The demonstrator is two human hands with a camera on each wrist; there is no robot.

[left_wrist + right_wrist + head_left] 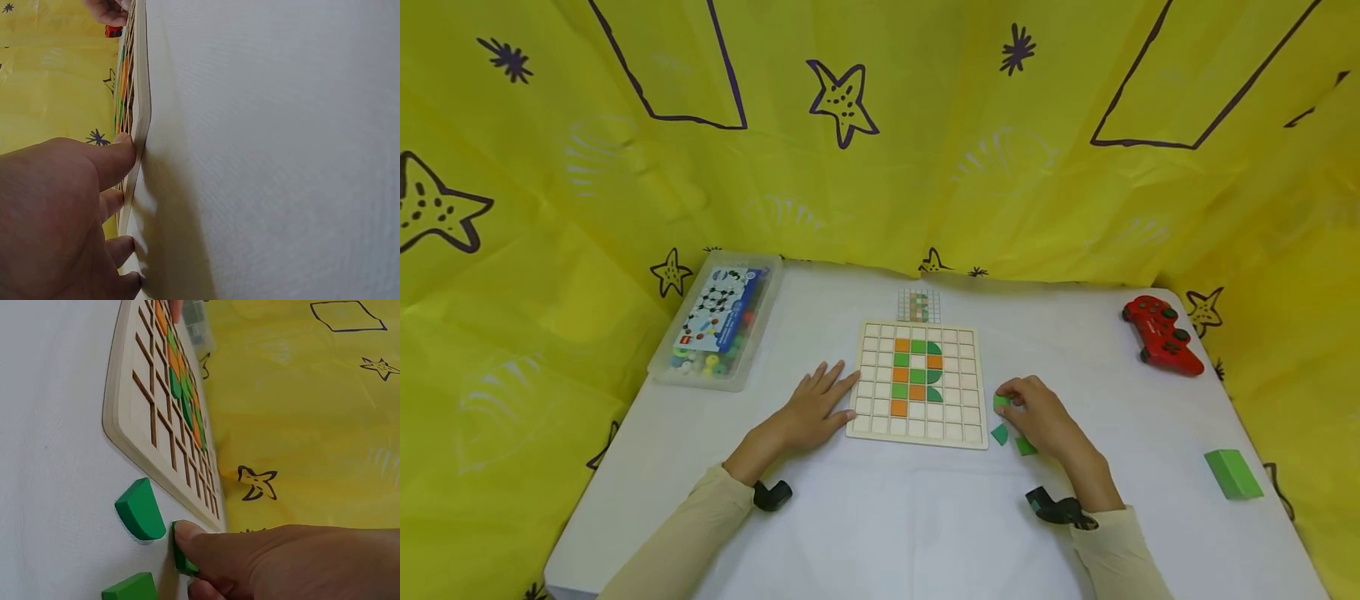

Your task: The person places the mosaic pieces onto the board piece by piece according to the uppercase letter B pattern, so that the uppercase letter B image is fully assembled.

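Observation:
A wooden grid board [955,429] lies on the table, with orange and green pieces set in some of its squares. My left hand [808,408] is spread flat at the board's left edge, thumb and fingertips touching the rim. To the right of the board, my right hand [1039,415] pinches a green block [181,553] between thumb and fingers; part of the block is hidden. Close by lie a dark green rounded piece [140,511] and a lighter green block [132,589]. Behind the board is a small card [919,306] printed with a coloured grid pattern.
A clear plastic box [737,367] of colourful parts stands at the back left. On the right are a red game controller [1161,335] and a green block [1234,474]. A yellow curtain [895,192] with drawn stars hangs around the white table [865,525].

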